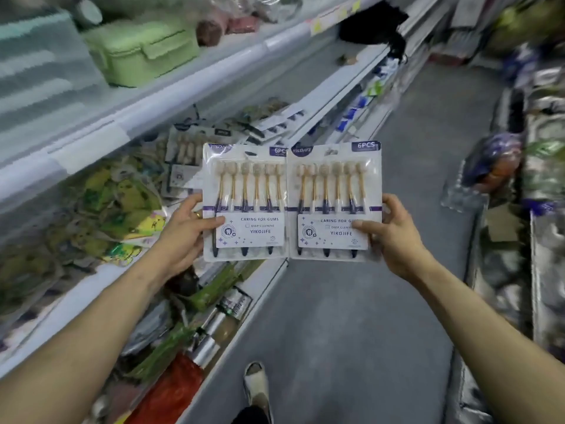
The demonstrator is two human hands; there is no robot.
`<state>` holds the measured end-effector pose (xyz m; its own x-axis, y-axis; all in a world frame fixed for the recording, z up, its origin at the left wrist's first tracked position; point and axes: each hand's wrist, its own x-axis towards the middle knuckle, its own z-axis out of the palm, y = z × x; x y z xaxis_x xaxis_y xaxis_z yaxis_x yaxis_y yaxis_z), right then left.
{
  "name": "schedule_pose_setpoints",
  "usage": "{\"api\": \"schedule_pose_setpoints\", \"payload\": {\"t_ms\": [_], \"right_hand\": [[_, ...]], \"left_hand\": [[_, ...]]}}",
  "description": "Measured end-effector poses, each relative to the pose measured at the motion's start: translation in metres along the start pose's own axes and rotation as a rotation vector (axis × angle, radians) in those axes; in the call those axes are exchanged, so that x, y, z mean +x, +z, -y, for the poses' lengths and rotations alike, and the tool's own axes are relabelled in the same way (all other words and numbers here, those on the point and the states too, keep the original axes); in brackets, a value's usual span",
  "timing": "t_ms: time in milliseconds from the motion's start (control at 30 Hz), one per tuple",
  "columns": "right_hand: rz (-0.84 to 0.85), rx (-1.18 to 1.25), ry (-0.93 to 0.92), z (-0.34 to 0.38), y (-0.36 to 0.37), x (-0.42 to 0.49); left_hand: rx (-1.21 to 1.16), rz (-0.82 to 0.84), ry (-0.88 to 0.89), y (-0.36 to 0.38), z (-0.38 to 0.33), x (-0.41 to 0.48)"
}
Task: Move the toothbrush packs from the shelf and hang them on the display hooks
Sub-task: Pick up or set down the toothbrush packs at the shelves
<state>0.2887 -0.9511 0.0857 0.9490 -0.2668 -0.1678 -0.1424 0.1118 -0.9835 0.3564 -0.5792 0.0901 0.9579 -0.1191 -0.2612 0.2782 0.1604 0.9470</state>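
I hold two toothbrush packs side by side in front of me, above the aisle floor. My left hand (pixel 183 237) grips the left toothbrush pack (pixel 246 191) at its lower left edge, thumb on the label. My right hand (pixel 393 237) grips the right toothbrush pack (pixel 334 191) at its lower right edge. Each is a clear blister pack of several gold and navy brushes with a white label. More toothbrush packs (pixel 186 154) lie on the shelf behind them.
White store shelving (pixel 183 87) runs along the left, with a green lunch box (pixel 137 50) above and mixed goods below. Grey aisle floor (pixel 351 316) stretches ahead. Wrapped goods (pixel 501 166) line the right side. My sandalled foot (pixel 258 390) shows at the bottom.
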Motion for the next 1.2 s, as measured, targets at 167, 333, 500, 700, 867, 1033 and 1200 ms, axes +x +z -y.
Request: {"api": "schedule_pose_setpoints", "payload": {"t_ms": [167, 333, 500, 700, 867, 1033, 1200], "right_hand": [[-0.143, 0.061, 0.003, 0.002, -0.054, 0.046], [-0.307, 0.126, 0.0, 0.012, -0.094, 0.088], [-0.447, 0.164, -0.014, 0.027, -0.124, 0.126], [-0.56, 0.227, -0.011, 0.04, -0.174, 0.192], [-0.562, 0.266, -0.026, 0.05, -0.239, 0.271], [-0.547, 0.303, -0.035, 0.076, -0.305, 0.354], [-0.561, 0.292, -0.042, 0.104, -0.359, 0.435]], "left_hand": [[0.04, 0.198, -0.021, 0.06, -0.01, 0.104], [0.092, 0.362, -0.079, 0.123, -0.013, 0.211], [0.099, 0.476, -0.132, 0.189, -0.023, 0.303], [0.15, 0.576, -0.135, 0.282, -0.026, 0.389], [0.17, 0.548, -0.13, 0.366, -0.029, 0.457], [0.172, 0.511, -0.092, 0.44, -0.047, 0.52], [0.176, 0.495, -0.027, 0.507, -0.068, 0.588]]}}
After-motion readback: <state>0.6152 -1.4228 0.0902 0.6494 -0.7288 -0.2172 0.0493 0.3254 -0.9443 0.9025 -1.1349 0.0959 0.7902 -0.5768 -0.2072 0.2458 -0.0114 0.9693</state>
